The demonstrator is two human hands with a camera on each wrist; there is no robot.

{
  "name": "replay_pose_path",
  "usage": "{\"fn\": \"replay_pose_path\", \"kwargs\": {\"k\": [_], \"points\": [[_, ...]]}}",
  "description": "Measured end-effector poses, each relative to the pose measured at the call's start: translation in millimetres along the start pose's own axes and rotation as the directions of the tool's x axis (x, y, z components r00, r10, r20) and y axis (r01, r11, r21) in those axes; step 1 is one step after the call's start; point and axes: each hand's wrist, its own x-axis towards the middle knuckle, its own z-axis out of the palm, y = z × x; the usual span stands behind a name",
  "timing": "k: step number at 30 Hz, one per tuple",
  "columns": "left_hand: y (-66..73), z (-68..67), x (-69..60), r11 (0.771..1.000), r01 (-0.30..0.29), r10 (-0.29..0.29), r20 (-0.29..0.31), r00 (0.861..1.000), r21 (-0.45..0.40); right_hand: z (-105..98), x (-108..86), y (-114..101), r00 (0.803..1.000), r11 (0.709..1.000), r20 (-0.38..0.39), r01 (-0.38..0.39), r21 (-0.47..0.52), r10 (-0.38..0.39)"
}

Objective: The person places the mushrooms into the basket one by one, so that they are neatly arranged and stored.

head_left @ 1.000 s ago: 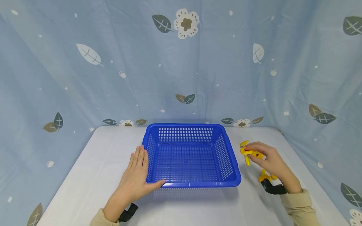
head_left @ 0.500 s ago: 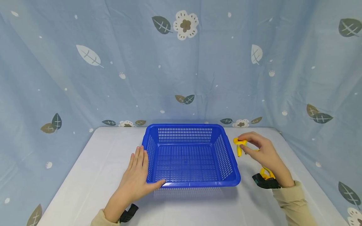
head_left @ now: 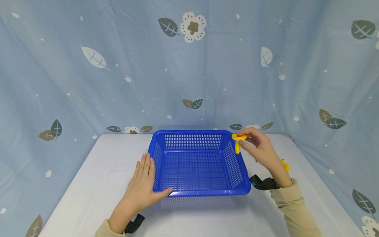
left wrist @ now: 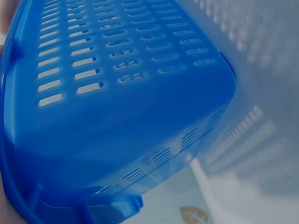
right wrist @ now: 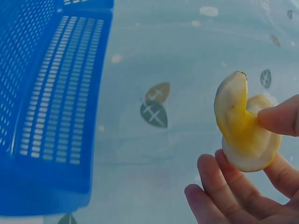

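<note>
My right hand (head_left: 259, 148) pinches a yellow mushroom (head_left: 238, 147) between thumb and fingers, its stem hanging down, at the right rim of a blue plastic basket (head_left: 207, 193). The right wrist view gives the mushroom (right wrist: 240, 133) up close, with its pale cap and curved stem. The thumb lies on one side, fingers on the other. My left hand (head_left: 141, 187) rests on the basket's front left corner, fingers straight along the left rim and thumb over the front rim. In the left wrist view the basket's slotted outer wall (left wrist: 131, 121) fills most of the picture.
Beyond my right wrist another yellow piece (head_left: 285, 165) lies on the white table (head_left: 118, 151), partly hidden by the arm. A blue patterned curtain (head_left: 189, 69) hangs behind the table and along both sides.
My right hand has lifted the mushroom off the right side of the table and carried it left to the basket's rim. My left hand has stayed in place.
</note>
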Motion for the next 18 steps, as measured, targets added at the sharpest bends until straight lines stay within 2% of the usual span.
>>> {"fn": "replay_pose_path", "kwargs": {"k": [10, 18], "points": [[-1.0, 1.5, -1.2, 1.0, 0.0, 0.0, -0.013, 1.0, -0.003, 28, 23.6, 0, 0.998, 0.999, 0.037, -0.042, -0.02, 0.043], [-0.5, 1.6, -0.7, 1.0, -0.001, 0.001, -0.017, 1.0, -0.006, 54, 43.2, 0, 0.992, 0.993, 0.088, -0.098, 0.061, 0.093]]}}
